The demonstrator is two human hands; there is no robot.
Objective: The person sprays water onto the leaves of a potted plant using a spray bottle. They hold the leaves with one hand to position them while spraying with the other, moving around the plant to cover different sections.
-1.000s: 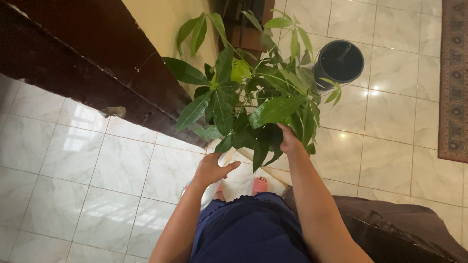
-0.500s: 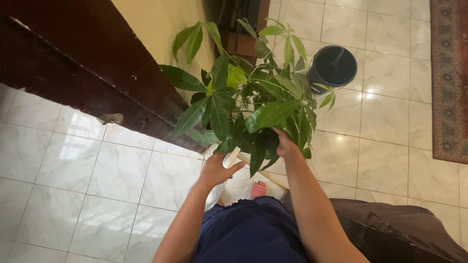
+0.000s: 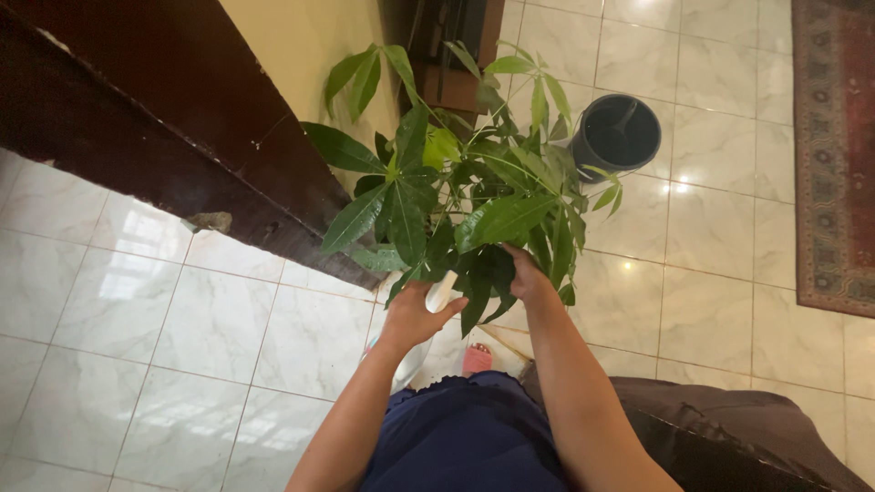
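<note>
The left hand [image 3: 412, 314] is curled around the near-left side of a white pot [image 3: 444, 290], with the thumb lying along the rim and the fingers wrapped round the wall. The right hand [image 3: 527, 278] is set against the opposite side of the same pot; drooping leaves cover its fingers, so whether they clasp the pot or lie flat against it cannot be told. Both forearms extend down toward the lower edge of the view.

The pot carries a leafy green plant [image 3: 456, 182]. Its broad, pointed leaves fan out above and around both hands and hide most of the pot, leaving only a narrow white strip visible between the hands. The plant stands over the pale tiled floor [image 3: 164, 346], just in front of the person's body, close to the base of the dark wooden panel [image 3: 137, 118].

Directly below the pot, one bare foot [image 3: 476, 358] shows on the floor, just above the hem of a dark blue garment [image 3: 465, 437].

Further out, a round black bucket [image 3: 616, 135] stands on the floor beyond the plant, partly overlapped by leaf tips. A yellow wall [image 3: 292, 55] rises beside the wooden panel. A patterned red rug [image 3: 834, 155] lies along the right edge of the floor. A dark brown cushion [image 3: 747, 437] occupies the lower right corner, next to the right forearm.
</note>
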